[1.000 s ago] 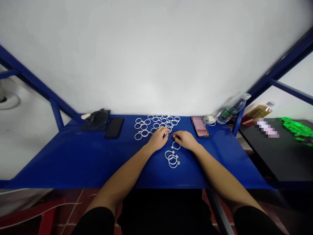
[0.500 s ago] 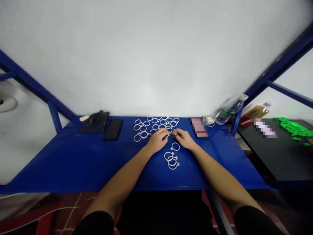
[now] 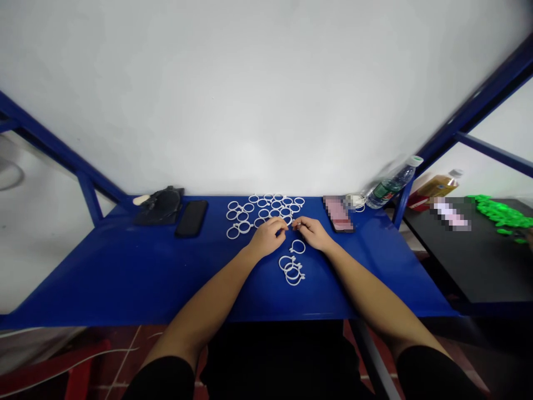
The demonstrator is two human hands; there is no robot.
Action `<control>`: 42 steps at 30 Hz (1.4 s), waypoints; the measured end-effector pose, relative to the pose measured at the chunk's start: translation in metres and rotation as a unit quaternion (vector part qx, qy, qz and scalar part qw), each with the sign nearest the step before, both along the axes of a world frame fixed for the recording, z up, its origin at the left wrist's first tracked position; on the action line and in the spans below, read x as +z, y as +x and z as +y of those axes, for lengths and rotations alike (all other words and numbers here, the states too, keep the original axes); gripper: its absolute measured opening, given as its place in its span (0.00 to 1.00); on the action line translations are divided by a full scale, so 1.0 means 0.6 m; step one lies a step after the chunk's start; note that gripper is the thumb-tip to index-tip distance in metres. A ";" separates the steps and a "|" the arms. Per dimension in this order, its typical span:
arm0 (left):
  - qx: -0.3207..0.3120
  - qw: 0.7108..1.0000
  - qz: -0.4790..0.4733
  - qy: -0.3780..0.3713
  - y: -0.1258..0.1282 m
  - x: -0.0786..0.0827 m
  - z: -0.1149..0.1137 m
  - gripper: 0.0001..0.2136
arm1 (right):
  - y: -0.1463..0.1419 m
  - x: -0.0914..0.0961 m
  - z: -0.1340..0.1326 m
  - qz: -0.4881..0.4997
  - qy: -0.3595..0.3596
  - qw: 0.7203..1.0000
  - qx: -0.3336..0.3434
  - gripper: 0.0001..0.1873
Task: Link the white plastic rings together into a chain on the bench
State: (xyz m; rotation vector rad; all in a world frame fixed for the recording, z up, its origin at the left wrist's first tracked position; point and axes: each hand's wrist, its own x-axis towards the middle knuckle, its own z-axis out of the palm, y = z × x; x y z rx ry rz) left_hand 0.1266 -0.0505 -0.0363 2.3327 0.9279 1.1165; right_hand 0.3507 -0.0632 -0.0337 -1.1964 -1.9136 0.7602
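Slim gap between hands [image 3: 267,239]; rings [image 3: 292,271] inside table edge [image 3: 291,319].

Four near, about nineteen beyond

From my remote seat I count four white rings [image 3: 304,248] on the near side and about nineteen in the far cluster [image 3: 270,213], where a hand may hide more. I tally one left hand [image 3: 267,239], one right hand [image 3: 315,233], two bottles [image 3: 383,191], two phones [image 3: 191,219] on one blue table [image 3: 133,266], and one black bag [image 3: 163,204]. The green pieces [image 3: 497,211] I cannot count.
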 end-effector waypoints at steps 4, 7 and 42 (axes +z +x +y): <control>0.009 0.997 0.057 -0.046 -0.002 0.006 -0.004 0.10 | 0.001 -0.001 0.001 0.002 0.002 1.000 0.005 0.14; 0.016 0.995 0.083 -0.059 -0.001 0.011 -0.007 0.11 | 0.004 -0.003 0.002 -0.004 0.002 1.000 0.009 0.13; 0.000 0.989 0.101 -0.111 -0.009 0.004 0.014 0.15 | 0.039 -0.021 0.052 -0.132 0.082 0.980 -0.126 0.26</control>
